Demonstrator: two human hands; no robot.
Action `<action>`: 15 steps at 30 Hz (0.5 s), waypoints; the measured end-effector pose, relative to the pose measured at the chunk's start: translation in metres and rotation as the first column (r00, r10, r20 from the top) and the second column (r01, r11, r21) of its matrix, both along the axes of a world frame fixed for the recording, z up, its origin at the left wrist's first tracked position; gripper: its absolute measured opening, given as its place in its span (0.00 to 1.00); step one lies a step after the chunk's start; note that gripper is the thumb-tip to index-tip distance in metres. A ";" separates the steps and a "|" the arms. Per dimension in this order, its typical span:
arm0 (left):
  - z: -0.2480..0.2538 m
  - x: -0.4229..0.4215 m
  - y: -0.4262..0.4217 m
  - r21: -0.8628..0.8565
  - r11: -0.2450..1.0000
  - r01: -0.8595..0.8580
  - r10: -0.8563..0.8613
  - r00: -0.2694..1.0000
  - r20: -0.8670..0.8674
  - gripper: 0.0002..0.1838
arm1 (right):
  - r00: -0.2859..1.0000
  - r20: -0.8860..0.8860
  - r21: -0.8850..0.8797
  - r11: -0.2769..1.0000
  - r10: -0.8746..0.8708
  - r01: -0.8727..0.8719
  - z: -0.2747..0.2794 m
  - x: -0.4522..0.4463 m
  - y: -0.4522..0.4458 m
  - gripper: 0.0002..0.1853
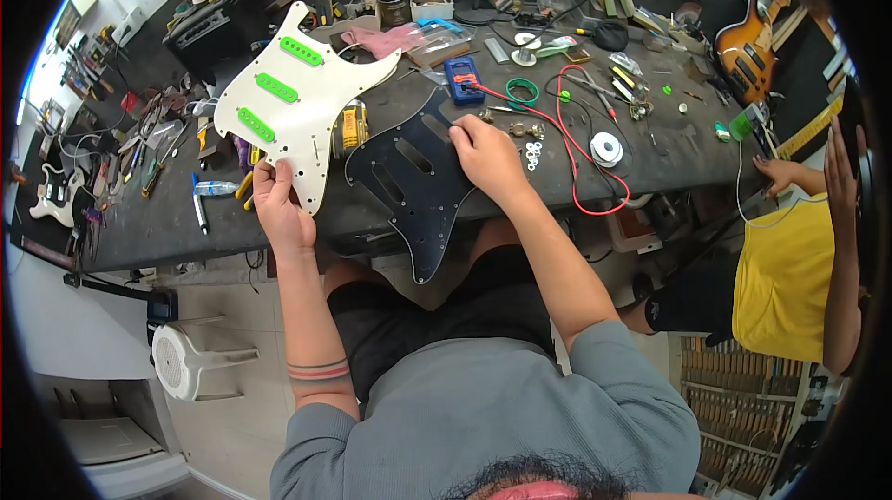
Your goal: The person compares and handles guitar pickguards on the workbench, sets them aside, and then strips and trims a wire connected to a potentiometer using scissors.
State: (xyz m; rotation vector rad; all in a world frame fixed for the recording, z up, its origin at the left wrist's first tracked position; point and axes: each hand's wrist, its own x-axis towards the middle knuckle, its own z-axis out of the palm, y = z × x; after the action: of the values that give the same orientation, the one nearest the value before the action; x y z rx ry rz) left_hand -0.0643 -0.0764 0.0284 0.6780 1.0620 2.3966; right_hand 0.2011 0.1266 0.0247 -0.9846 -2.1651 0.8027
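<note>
My left hand point(281, 201) pinches the lower edge of a white guitar pickguard point(251, 91), held up above the bench. Three bright green pickup covers point(276, 87) sit in its slots. In my right hand point(485, 154) is the edge of a black pickguard point(423, 198) with bare slots and small screw holes, its pointed end hanging past the bench's front edge. Between the two pickguards stands a yellow can point(352, 128), partly covered. Beyond the black pickguard lies a blue multimeter point(463, 80) with a red lead point(569, 147).
Tools and small parts lie across the dark workbench point(557, 186). A solder spool point(607, 149) and green tape roll point(522, 90) are right of the multimeter. A sunburst guitar point(746, 52) leans at the far right, near a person in a yellow shirt point(785, 277). A white stool point(177, 362) stands below left.
</note>
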 end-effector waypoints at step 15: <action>-0.008 0.023 0.013 -0.086 0.989 0.121 -0.132 0.983 -0.127 0.02 | 0.814 -0.553 -0.128 0.947 0.177 -0.293 0.097 -0.046 0.022 0.13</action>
State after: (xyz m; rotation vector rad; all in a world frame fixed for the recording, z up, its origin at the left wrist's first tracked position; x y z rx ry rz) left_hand -0.0414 -0.0636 0.0205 0.8604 1.1243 2.2159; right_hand 0.1547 0.1488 0.1212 -0.4926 -1.7446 1.2773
